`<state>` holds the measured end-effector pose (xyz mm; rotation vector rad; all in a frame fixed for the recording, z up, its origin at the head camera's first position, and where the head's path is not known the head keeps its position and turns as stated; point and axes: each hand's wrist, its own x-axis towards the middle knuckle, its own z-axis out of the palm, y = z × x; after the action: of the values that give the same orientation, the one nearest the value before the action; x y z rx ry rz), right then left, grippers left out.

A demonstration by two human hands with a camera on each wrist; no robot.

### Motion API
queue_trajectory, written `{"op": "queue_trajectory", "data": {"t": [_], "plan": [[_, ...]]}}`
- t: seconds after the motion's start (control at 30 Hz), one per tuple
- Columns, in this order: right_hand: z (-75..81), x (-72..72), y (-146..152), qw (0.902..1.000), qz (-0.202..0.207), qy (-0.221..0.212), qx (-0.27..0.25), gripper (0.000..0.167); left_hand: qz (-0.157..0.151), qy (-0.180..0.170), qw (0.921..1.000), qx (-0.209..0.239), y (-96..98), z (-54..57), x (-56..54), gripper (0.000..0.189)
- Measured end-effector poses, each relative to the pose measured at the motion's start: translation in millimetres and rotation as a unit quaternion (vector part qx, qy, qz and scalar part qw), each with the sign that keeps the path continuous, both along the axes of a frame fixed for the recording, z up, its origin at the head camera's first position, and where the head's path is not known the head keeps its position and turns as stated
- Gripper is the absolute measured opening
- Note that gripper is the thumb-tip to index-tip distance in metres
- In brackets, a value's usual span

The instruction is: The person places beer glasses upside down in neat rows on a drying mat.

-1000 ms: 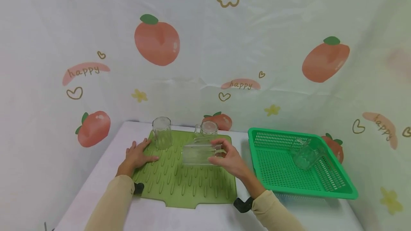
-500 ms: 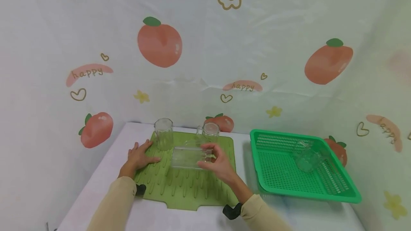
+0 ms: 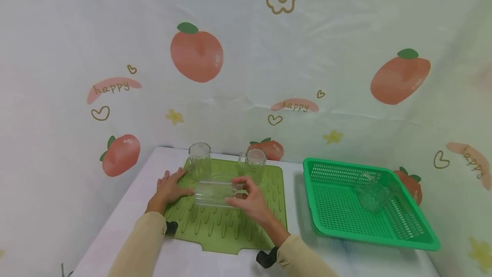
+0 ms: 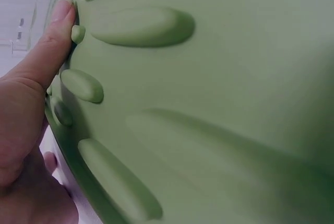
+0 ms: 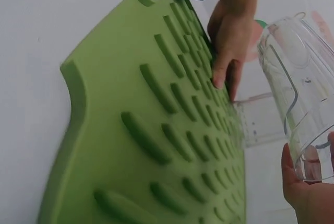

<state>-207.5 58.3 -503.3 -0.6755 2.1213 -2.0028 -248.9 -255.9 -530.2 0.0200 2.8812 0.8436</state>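
My right hand [image 3: 253,203] grips one end of a clear glass mug [image 3: 215,193], fingertips and thumb on opposite sides. The mug is tipped on its side over the green ridged drying mat [image 3: 223,234]; in the right wrist view the glass mug [image 5: 297,78] stands off from the mat's surface. At the mat's left edge, my left hand [image 3: 168,189] rests with fingers spread, and its thumb [image 4: 52,41] lies along the mat in the left wrist view. Two more clear mugs, one at the back left [image 3: 200,163] and another at the back right [image 3: 255,163], stand on the mat.
On the right of the white table [image 3: 180,255] sits a green perforated basket [image 3: 326,230]. Inside it lies clear glassware [image 3: 374,195]. A white curtain [image 3: 238,54] printed with fruit hangs close behind the table.
My right hand has carried the sideways mug left and slightly toward me over the mat. The left hand stays at the mat's edge, and the head view has shifted slightly.
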Motion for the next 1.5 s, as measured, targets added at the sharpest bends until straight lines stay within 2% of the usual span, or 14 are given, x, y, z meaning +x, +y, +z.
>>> {"op": "queue_trajectory", "data": {"t": [0.17,0.47,0.63,0.73,0.9,1.03,1.2,1.37,1.5], "plan": [[-8.8,-1.8,-10.9,0.9998,-0.007,-0.017,-0.008,0.051,0.003,-0.011,0.9999,-0.001,0.0,0.6,-0.6,0.094],[-15.5,-3.4,-24.6,0.9996,-0.015,-0.020,-0.013,0.050,-0.003,0.002,1.0000,-0.006,-1.2,-2.9,-1.8,0.085],[-15.0,-2.7,-32.8,0.9992,-0.012,-0.035,-0.015,0.050,-0.001,0.015,0.9994,0.032,-8.6,-9.6,-3.9,0.068],[-16.5,-2.4,-36.8,0.9988,-0.013,-0.046,-0.014,0.050,0.008,-0.005,0.9965,0.083,-12.7,-9.7,-4.1,0.064],[-18.7,-2.4,-42.7,0.9987,-0.021,-0.045,-0.014,0.050,0.038,-0.044,0.9832,0.173,-14.5,-1.5,-1.9,0.070],[-20.3,-1.7,-48.3,0.9987,-0.019,-0.046,-0.013,0.048,0.068,-0.031,0.9760,0.205,-15.9,5.5,3.6,0.069],[-20.3,-0.1,-52.6,0.9985,-0.018,-0.050,-0.013,0.047,0.084,-0.006,0.9707,0.225,-16.5,14.0,10.8,0.069],[-17.7,1.2,-54.6,0.9984,-0.014,-0.053,-0.014,0.047,0.081,0.012,0.9656,0.247,-15.6,23.6,21.9,0.073],[-16.4,1.1,-55.0,0.9981,-0.014,-0.059,-0.014,0.047,0.040,0.006,0.9617,0.271,-14.9,31.1,31.9,0.072]]}}
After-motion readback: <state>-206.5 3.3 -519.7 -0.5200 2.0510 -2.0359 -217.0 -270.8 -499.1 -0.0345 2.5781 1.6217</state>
